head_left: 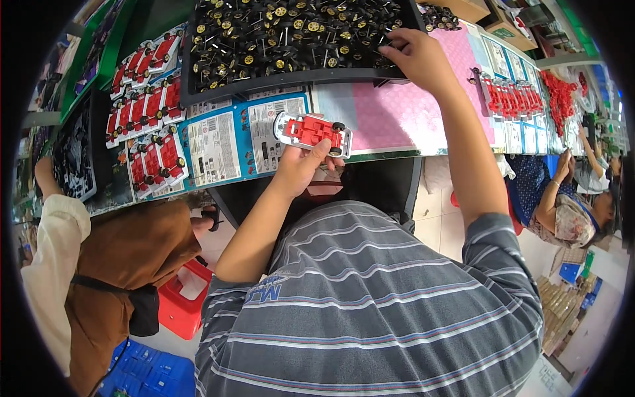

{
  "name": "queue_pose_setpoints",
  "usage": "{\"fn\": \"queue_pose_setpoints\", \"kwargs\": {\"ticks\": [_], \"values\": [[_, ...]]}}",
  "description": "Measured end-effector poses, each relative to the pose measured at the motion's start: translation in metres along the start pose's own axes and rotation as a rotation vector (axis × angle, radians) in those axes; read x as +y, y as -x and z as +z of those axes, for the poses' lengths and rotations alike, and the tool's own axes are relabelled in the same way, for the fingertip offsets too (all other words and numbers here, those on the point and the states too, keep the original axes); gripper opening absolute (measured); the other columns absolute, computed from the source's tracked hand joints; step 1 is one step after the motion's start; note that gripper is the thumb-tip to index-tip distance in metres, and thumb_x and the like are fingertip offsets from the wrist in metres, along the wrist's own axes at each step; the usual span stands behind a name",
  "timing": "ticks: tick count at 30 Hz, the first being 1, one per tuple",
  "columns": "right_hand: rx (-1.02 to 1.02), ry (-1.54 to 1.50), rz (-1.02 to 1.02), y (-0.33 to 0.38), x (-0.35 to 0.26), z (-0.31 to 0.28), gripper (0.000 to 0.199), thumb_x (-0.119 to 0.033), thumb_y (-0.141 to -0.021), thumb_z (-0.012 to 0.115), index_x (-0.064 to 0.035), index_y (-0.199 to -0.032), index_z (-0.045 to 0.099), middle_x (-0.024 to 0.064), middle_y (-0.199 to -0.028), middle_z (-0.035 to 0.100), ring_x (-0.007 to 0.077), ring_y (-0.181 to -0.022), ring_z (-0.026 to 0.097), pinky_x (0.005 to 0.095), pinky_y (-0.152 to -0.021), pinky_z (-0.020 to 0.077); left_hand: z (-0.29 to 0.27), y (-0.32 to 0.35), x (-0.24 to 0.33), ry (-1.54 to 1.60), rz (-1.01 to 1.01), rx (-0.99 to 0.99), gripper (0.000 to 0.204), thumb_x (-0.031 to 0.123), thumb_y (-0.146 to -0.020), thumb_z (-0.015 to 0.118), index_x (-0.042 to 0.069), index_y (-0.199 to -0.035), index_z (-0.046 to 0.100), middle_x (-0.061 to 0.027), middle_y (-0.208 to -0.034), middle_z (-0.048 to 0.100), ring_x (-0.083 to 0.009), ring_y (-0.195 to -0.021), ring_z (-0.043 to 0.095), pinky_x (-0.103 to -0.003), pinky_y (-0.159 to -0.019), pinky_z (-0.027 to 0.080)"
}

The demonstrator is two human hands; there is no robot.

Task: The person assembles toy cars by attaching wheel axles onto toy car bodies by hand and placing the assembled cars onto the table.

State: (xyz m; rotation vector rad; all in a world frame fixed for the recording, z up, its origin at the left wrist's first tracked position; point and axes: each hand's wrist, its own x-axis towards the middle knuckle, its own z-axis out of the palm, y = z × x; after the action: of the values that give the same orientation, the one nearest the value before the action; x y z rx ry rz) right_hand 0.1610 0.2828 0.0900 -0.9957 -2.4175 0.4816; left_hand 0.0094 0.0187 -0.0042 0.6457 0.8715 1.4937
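My left hand grips a white toy car, turned so its red underside faces up. Black wheels show at the car's right end, and my thumb presses near them; none show at its left end. Beyond it stands a black tray, heaped with black-and-gold toy wheels on metal axles. At the tray's right end my right hand reaches over the wheels, thumb and fingers closed in a pinch. What lies between those fingertips is too small to make out.
Rows of upturned toy cars lie at left on printed cards. More red chassis stand in a row at right, by a pile of red parts. A person in brown sits close on my left; others work at far right.
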Motion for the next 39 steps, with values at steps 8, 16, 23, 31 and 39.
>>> {"fn": "queue_pose_setpoints", "kwargs": {"ticks": [8,16,23,31,39], "values": [[-0.133,-0.039,0.049,-0.018,0.008,0.019,0.029,-0.01,-0.082,0.075,0.0007,-0.108,0.07,0.0122,-0.084,0.072,0.0245,-0.075,0.069,0.0359,-0.073,0.0542,-0.002,0.007,-0.006,-0.004,0.035,0.035,0.044,0.028,-0.104,0.058,0.003,-0.138,0.044,-0.0133,-0.11,0.066,-0.0214,-0.083,0.069,-0.029,-0.066,0.054],[0.12,-0.085,0.013,0.004,0.022,0.006,0.029,0.004,-0.093,0.057,-0.0063,-0.114,0.073,0.0124,-0.101,0.062,0.0238,-0.083,0.066,0.0318,-0.075,0.0532,-0.002,0.0,-0.004,0.024,-0.001,0.034,0.037,0.024,-0.105,0.057,0.002,-0.133,0.048,-0.0104,-0.109,0.066,-0.019,-0.084,0.07,-0.028,-0.067,0.054],[-0.01,-0.182,0.133,-0.001,0.015,0.007,0.035,-0.013,-0.085,0.077,0.0012,-0.116,0.069,0.0167,-0.114,0.061,0.0219,-0.083,0.069,0.0324,-0.077,0.0575,-0.002,0.003,-0.002,0.016,0.015,0.053,0.036,0.028,-0.104,0.059,0.002,-0.127,0.052,-0.0103,-0.107,0.066,-0.0188,-0.083,0.07,-0.027,-0.066,0.054],[-0.246,0.058,0.066,-0.021,0.0,0.021,0.06,-0.031,-0.073,0.088,-0.0017,-0.122,0.066,0.0182,-0.108,0.071,0.0314,-0.097,0.069,0.0384,-0.087,0.0539,0.0,0.003,0.0,0.012,0.008,0.048,0.032,0.026,-0.104,0.059,0.002,-0.124,0.054,-0.0094,-0.105,0.067,-0.0175,-0.083,0.07,-0.026,-0.065,0.054],[-0.463,0.109,0.174,-0.04,0.003,0.017,0.035,-0.025,-0.076,0.086,0.0005,-0.097,0.073,0.0139,-0.088,0.072,0.0251,-0.079,0.067,0.0358,-0.073,0.052,-0.002,0.004,-0.002,0.025,0.002,0.064,0.032,0.026,-0.103,0.06,0.002,-0.124,0.054,-0.0097,-0.107,0.067,-0.0187,-0.083,0.07,-0.027,-0.065,0.054]]}}
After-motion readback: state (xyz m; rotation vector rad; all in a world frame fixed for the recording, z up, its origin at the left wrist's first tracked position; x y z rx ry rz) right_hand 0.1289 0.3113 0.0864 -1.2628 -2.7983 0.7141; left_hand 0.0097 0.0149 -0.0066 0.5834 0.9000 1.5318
